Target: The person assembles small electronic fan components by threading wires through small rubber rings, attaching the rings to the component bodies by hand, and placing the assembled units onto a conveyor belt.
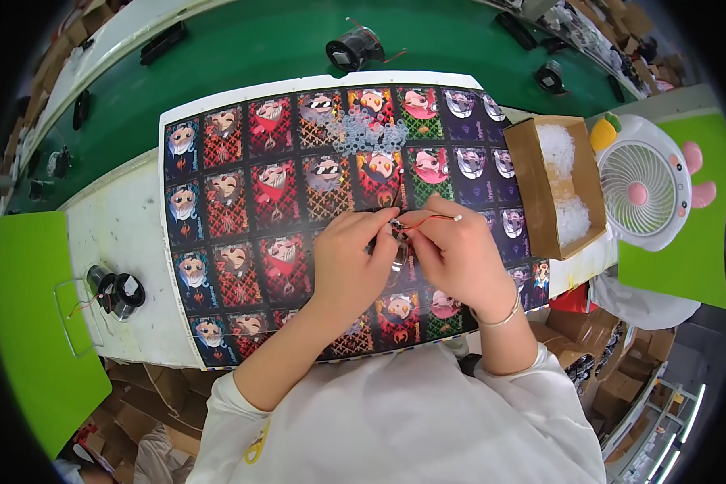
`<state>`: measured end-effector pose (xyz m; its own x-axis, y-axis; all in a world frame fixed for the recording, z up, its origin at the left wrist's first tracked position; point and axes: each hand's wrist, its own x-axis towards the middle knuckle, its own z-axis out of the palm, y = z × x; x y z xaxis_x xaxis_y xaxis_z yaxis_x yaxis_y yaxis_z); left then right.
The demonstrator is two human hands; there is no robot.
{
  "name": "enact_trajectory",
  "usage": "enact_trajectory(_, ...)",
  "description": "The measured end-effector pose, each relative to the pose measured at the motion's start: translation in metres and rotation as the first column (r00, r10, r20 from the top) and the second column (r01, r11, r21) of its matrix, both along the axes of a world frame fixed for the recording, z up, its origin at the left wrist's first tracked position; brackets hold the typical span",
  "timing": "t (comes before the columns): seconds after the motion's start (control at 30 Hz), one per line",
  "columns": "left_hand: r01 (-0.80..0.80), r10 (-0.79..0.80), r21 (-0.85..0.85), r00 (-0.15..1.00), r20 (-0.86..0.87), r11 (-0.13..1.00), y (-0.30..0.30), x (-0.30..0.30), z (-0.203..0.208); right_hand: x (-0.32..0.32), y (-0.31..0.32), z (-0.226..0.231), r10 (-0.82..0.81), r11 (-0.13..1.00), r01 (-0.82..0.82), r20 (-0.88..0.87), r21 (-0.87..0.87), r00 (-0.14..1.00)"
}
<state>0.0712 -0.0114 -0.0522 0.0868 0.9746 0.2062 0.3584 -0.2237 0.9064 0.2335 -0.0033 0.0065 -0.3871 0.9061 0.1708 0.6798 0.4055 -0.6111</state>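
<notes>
My left hand (pixel 348 256) and my right hand (pixel 460 256) meet over the printed sheet (pixel 278 234). The fingers of both are closed around a small dark part with thin red, black and white wires (pixel 434 217), one ending in a white plug. Below the fingertips, a clear round plastic piece (pixel 398 258) shows between the hands. The hands hide most of the part, so its exact kind does not show. Beyond them, a loose pile of small translucent rings (pixel 369 133) lies on the sheet.
On the right stand a cardboard box (pixel 531 189) with white translucent bits and a white fan (pixel 647 181) with pink ears. Black cylindrical units with wires sit at the left (pixel 117 292) and on the green surface (pixel 353 50) at the back.
</notes>
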Motion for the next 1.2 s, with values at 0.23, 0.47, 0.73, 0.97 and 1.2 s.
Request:
enact_trajectory(0.23,0.024,-0.030,-0.086,0.997,-0.065,0.996,-0.010,-0.016,0.014,0.047,0.007,-0.021,-0.089,0.996,0.090,0.068,-0.012,0.994)
enact_trajectory(0.47,0.088,0.271,0.516,0.770,-0.578,0.852,0.135,-0.114,0.054,0.081,0.010,-0.017,-0.287,0.958,0.241,0.480,0.155,0.829)
enact_trajectory(0.73,0.072,0.354,0.371,0.181,-0.918,0.926,0.277,-0.178,0.016,0.018,0.086,-0.038,-0.011,0.976,-0.049,0.267,0.214,0.964)
enact_trajectory(0.97,0.461,-0.082,0.339,0.681,-0.727,0.820,0.224,-0.028,0.024,0.024,0.084,-0.057,-0.008,0.970,-0.036,0.178,0.241,0.984)
enact_trajectory(1.2,0.488,-0.008,0.372,0.614,-0.789,0.789,0.242,-0.046,0.006,0.022,0.092,-0.060,0.026,0.961,-0.072,0.173,0.266,0.985)
